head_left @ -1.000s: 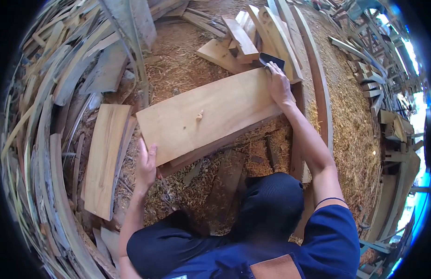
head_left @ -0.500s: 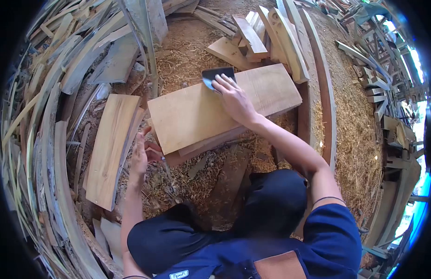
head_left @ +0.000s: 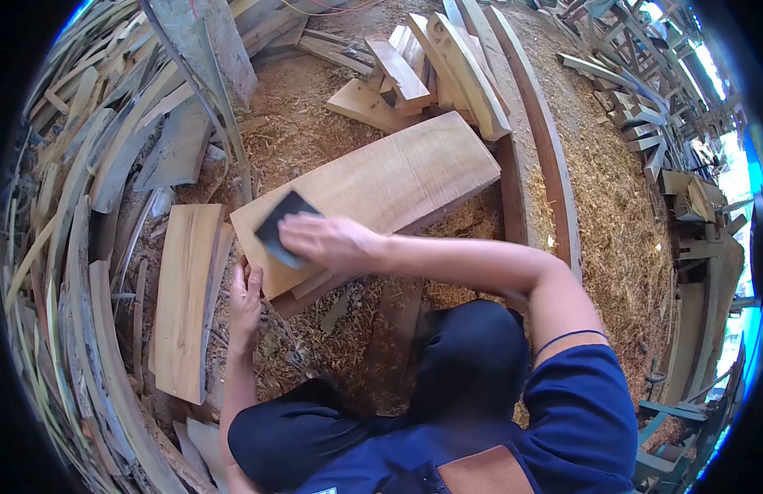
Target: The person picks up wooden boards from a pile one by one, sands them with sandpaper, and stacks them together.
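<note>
A wide, pale wooden board (head_left: 398,177) lies slantwise in front of me, on top of another wooden piece. My right hand (head_left: 332,241) presses a dark sheet of sandpaper (head_left: 276,226) flat against the board's top, close to its left end. Part of the sheet is covered by the fingers. At the board's near left corner, my left hand (head_left: 247,300) has its thumb and fingers against the end edge. The lower fingers are partly hidden.
Another pale board (head_left: 186,305) lies to the left, beside a big heap of long offcuts (head_left: 85,272). Wooden blocks (head_left: 398,74) are piled beyond the board. Long beams (head_left: 542,140) run along the right, and shavings (head_left: 620,222) cover the ground.
My right hand has slid the sandpaper from the board's middle toward its left end. The left hand, earlier beside the corner with fingers apart, is now against it. The view has shifted slightly.
</note>
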